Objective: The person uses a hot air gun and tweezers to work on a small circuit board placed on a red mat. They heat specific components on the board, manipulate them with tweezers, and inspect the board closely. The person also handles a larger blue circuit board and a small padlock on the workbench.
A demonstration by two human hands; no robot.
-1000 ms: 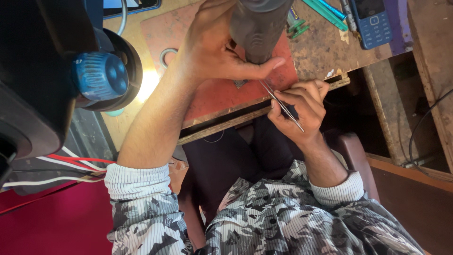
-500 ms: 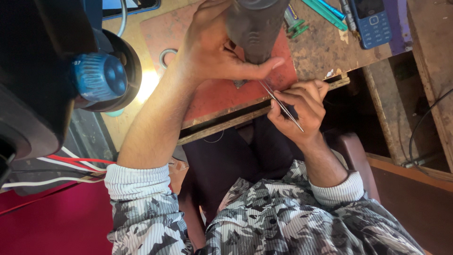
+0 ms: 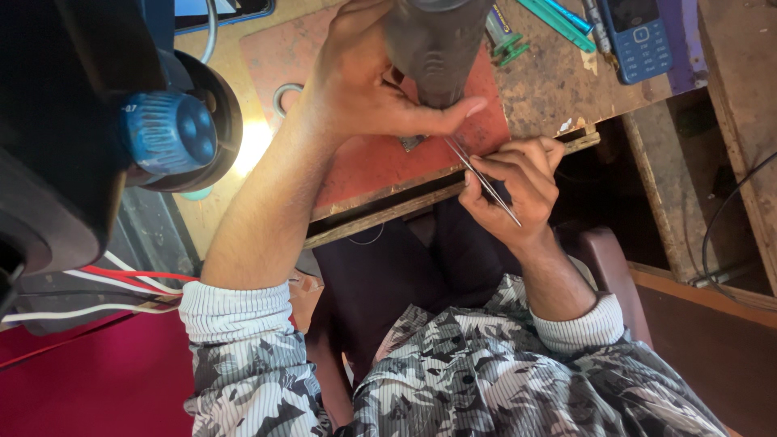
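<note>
- Almost nothing has changed over the last second: both hands and both tools are held where they were, with only slight drift in the view.
- Left hand (image 3: pixel 364 81) is closed around the dark grey tool barrel (image 3: pixel 437 44), thumb stretched across below its tip; grip unchanged from the earlier frames.
- Barrel is kept upright over the red mat (image 3: pixel 364 162), tip pointed down at a small grey part (image 3: pixel 411 143) lying on the mat.
- Right hand (image 3: pixel 510 194) is pinched shut on thin metal tweezers (image 3: pixel 484 180), held pen-style; the tips are aimed at the same small part, just under the left thumb.
- Whether the tweezer tips actually touch the part cannot be told; that spot is partly hidden by the thumb.
- Judgement: a steady hold on one spot, so the work on the part reads as mid-step, not starting or ending.
- Mat sits on the worn wooden counter (image 3: pixel 558 81), near its front edge; the right hand hangs just past that edge.
- Also on the counter: a blue keypad phone (image 3: pixel 635 36), green-handled tools (image 3: pixel 550 16), a metal ring (image 3: pixel 285 99) at the mat's left side.
- At left, a black microscope body with a blue knob (image 3: pixel 170 133) and a lit ring beneath it; red and white wires (image 3: pixel 121 283) run below.
</note>
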